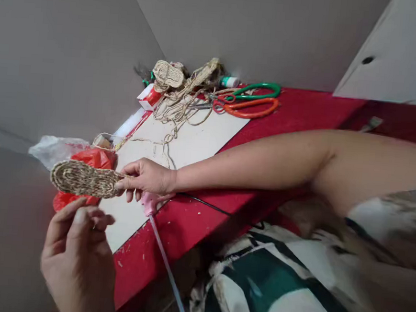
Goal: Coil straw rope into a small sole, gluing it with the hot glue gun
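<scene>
My right hand (pixel 148 178) reaches across from the right and grips the narrow end of a woven straw shoe sole (pixel 83 179), thumb on the near face. The sole is held up, its wide rounded end pointing left. My left hand (pixel 81 252) is raised just below it, thumb and fingers drawn together in a pinch; whatever may be between them is too small to make out. Under my right hand lies a pink glue gun (pixel 149 204), partly covered, with a long translucent glue stick (pixel 167 263) jutting out past the table edge.
On the red table (pixel 297 115) lies a white board (pixel 198 138) with tangled straw cord (pixel 168 112). Behind are another woven sole (pixel 168 74), green-and-orange-handled scissors (pixel 252 112) and a small bottle (pixel 229 82). A red plastic bag (pixel 96 158) and clear bag (pixel 55 149) lie at left.
</scene>
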### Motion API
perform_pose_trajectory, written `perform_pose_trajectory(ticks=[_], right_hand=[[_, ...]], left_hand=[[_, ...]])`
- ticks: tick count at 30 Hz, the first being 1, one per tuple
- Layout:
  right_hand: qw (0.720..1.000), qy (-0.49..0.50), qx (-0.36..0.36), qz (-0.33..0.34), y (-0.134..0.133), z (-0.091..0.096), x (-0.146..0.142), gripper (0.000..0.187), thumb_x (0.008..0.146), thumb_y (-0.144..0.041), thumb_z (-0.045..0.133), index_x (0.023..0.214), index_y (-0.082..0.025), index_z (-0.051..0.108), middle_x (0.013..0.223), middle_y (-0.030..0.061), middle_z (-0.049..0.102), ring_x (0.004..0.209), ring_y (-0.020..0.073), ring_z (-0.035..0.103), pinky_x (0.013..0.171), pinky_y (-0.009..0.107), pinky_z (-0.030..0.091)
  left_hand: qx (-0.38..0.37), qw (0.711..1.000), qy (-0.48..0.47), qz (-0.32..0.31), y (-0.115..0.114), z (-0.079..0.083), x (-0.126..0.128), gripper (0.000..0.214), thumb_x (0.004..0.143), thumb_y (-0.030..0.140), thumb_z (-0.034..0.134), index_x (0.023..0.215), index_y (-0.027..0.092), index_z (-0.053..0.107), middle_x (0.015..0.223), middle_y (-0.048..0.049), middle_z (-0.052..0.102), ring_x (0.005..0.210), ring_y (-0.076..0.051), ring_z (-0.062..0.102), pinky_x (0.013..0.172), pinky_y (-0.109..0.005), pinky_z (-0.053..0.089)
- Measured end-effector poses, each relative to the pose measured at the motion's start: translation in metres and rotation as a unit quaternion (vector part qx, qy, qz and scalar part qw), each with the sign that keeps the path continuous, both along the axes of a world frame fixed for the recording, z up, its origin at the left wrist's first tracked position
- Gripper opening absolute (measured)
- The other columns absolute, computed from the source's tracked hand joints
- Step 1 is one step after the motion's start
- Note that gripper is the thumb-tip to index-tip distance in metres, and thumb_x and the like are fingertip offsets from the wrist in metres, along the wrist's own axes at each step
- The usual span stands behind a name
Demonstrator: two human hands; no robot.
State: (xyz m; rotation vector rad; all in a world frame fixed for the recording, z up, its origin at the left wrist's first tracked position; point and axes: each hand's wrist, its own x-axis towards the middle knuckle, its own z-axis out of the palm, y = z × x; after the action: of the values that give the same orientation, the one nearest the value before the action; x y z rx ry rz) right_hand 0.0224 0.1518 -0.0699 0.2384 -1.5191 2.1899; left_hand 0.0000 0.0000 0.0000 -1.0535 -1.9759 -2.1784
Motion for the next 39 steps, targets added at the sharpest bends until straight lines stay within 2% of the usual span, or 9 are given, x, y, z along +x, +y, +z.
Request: perform_pose_trajectory(ticks=[1, 2, 4, 6, 11, 16, 27, 33, 39], right_hand=[[1.0, 0.002, -0.004, 0.002, 0.0, -0.001, -0.001, 0.012, 0.084, -0.02, 0.058, 0.077, -0.009, 0.057, 0.071, -0.0013, 0.062, 0.051, 0.0038, 0.058, 0.041, 0.013, 0.044], [1.0, 0.004, -0.008, 0.004, -0.001, -0.002, -0.002, 0.012, 0.083, -0.019, 0.058, 0.077, -0.009, 0.057, 0.072, -0.0008, 0.062, 0.052, 0.0043, 0.059, 0.041, 0.014, 0.044], [1.0, 0.004, -0.014, 0.014, -0.001, -0.004, -0.003, 0.01, 0.083, -0.018, 0.059, 0.077, -0.009, 0.057, 0.072, -0.0005, 0.063, 0.052, 0.0049, 0.059, 0.041, 0.014, 0.045], [0.999, 0.0, -0.018, 0.029, -0.002, -0.004, -0.002, 0.01, 0.083, -0.016, 0.058, 0.077, -0.009, 0.057, 0.069, -0.0013, 0.062, 0.05, 0.0045, 0.058, 0.041, 0.014, 0.044], [0.998, -0.011, 0.0, 0.057, -0.002, -0.003, 0.002, 0.01, 0.083, -0.016, 0.059, 0.076, -0.009, 0.058, 0.056, -0.0041, 0.059, 0.044, 0.0037, 0.054, 0.042, 0.014, 0.044], [0.998, -0.027, 0.011, 0.057, 0.002, -0.008, -0.005, 0.011, 0.082, -0.019, 0.061, 0.078, -0.009, 0.058, 0.055, -0.0039, 0.059, 0.045, 0.0044, 0.055, 0.044, 0.015, 0.045], [0.999, -0.034, 0.026, 0.016, 0.002, -0.007, -0.001, 0.016, 0.071, -0.022, 0.071, 0.075, -0.009, 0.061, 0.055, -0.005, 0.056, 0.048, 0.0044, 0.053, 0.046, 0.015, 0.045], [0.999, -0.045, 0.015, 0.019, 0.002, -0.007, -0.001, 0.011, 0.073, -0.016, 0.068, 0.072, -0.008, 0.061, 0.052, -0.0044, 0.056, 0.044, 0.0043, 0.052, 0.043, 0.015, 0.043], [0.998, -0.054, 0.007, 0.032, 0.001, -0.002, 0.004, 0.008, 0.075, -0.014, 0.065, 0.073, -0.007, 0.061, 0.049, -0.0035, 0.057, 0.042, 0.0039, 0.052, 0.044, 0.013, 0.043]], left_hand=[[0.023, 0.999, -0.002, 0.037, -0.003, -0.007, -0.017, 0.017, 0.071, 0.02, 0.072, 0.086, 0.016, 0.065, 0.079, -0.0008, 0.06, 0.067, -0.009, 0.056, 0.065, -0.024, 0.049], [0.011, 0.999, -0.031, 0.038, -0.006, -0.013, -0.032, 0.017, 0.071, 0.021, 0.073, 0.086, 0.017, 0.065, 0.078, 0.0006, 0.06, 0.064, -0.008, 0.055, 0.065, -0.024, 0.049], [-0.042, 0.994, -0.102, -0.003, -0.01, -0.023, -0.056, 0.019, 0.073, 0.028, 0.071, 0.088, 0.018, 0.065, 0.078, 0.0003, 0.06, 0.063, -0.008, 0.055, 0.063, -0.023, 0.049], [-0.086, 0.988, -0.117, -0.057, -0.01, -0.032, -0.067, 0.02, 0.073, 0.03, 0.072, 0.086, 0.018, 0.065, 0.078, -0.0006, 0.061, 0.066, -0.009, 0.056, 0.064, -0.024, 0.049], [-0.137, 0.987, -0.021, -0.083, -0.004, -0.046, -0.067, 0.018, 0.073, 0.027, 0.073, 0.088, 0.017, 0.069, 0.078, -0.0015, 0.064, 0.068, -0.01, 0.057, 0.072, -0.026, 0.047], [-0.123, 0.99, 0.003, -0.068, 0.0, -0.051, -0.07, 0.018, 0.071, 0.026, 0.075, 0.086, 0.017, 0.07, 0.078, -0.002, 0.066, 0.067, -0.011, 0.059, 0.071, -0.026, 0.047], [-0.111, 0.989, -0.01, -0.097, 0.005, -0.053, -0.067, 0.015, 0.073, 0.022, 0.073, 0.087, 0.018, 0.068, 0.08, -0.0009, 0.066, 0.064, -0.009, 0.058, 0.069, -0.023, 0.046], [-0.091, 0.991, -0.023, -0.092, 0.009, -0.057, -0.065, 0.013, 0.071, 0.021, 0.074, 0.082, 0.018, 0.069, 0.077, 0.0001, 0.066, 0.062, -0.009, 0.057, 0.064, -0.022, 0.047], [-0.111, 0.974, -0.116, -0.162, 0.01, -0.055, -0.074, 0.023, 0.072, 0.025, 0.073, 0.093, 0.019, 0.069, 0.091, -0.004, 0.067, 0.069, -0.012, 0.061, 0.067, -0.028, 0.051]])
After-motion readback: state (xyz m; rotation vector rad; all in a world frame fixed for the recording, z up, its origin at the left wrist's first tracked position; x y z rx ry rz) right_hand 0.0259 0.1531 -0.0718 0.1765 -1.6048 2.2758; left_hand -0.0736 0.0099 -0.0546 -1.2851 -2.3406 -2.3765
